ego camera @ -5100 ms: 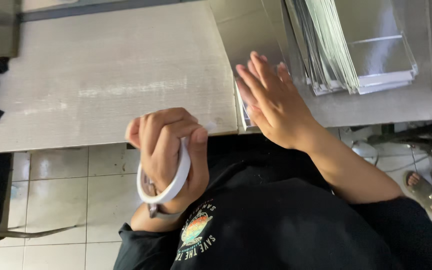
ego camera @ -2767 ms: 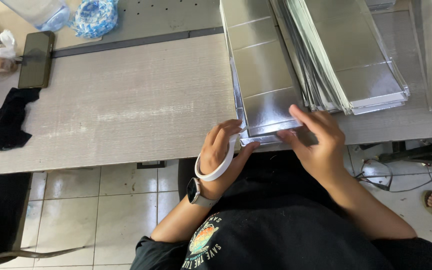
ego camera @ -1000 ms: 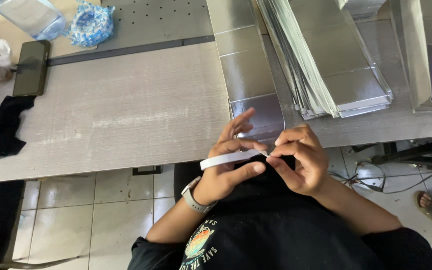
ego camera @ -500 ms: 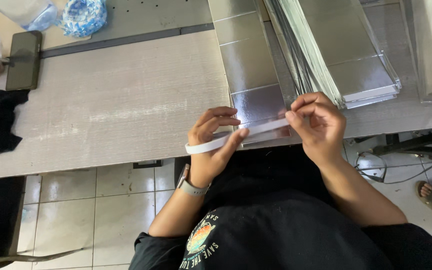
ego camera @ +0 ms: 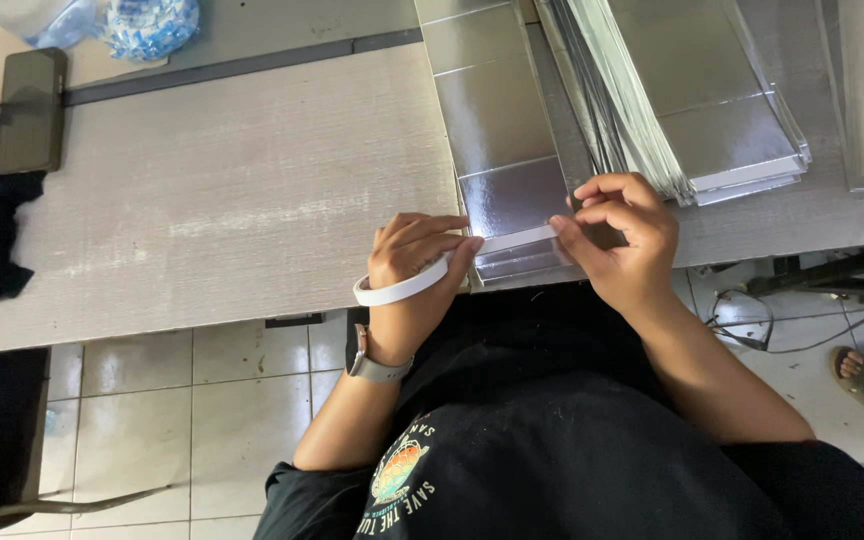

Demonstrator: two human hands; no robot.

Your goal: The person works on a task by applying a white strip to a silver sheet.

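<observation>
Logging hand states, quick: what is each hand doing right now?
Left hand: closed on the tape roll.
Right hand: pinching the pulled-out tape end.

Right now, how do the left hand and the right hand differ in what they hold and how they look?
The left hand grips the white tape roll, while the right hand pinches only the free end of the tape strip. The left hand sits at the table edge; the right hand is over the silver sheet. The left wrist carries a watch; the right wrist is bare. Both hold the same tape.

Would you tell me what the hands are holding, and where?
Left hand grips the white tape roll by its rim; right hand pinches the pulled-out strip's end.
</observation>
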